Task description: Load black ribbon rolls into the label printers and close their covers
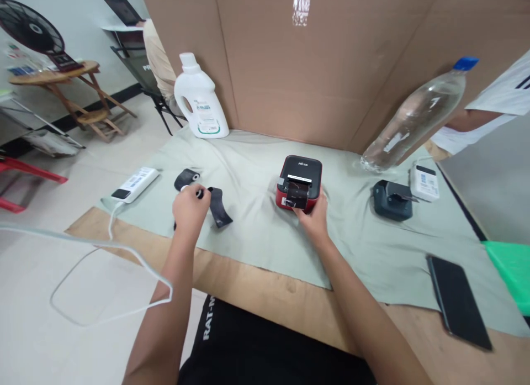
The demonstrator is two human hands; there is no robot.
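My right hand (315,218) grips the lower front right side of a small black and red label printer (308,169). Its thumb rests by a dark strip (297,195) hanging from the printer's front slot. Left of the printer, my left hand (190,211) is closed in a fist around a small thing with a dark round end, mostly hidden by the fingers. Just behind that fist lies a black curled piece (185,178) with a white ring on it. A curved black strip (219,209) lies on the cloth to the fist's right.
A white jug (202,100) and a leaning water bottle (418,117) stand before a cardboard panel (323,59). A dark device (391,202), a white box (424,180) and a phone (459,301) lie right. A white power bank (136,185) with a cable lies left. People are nearby.
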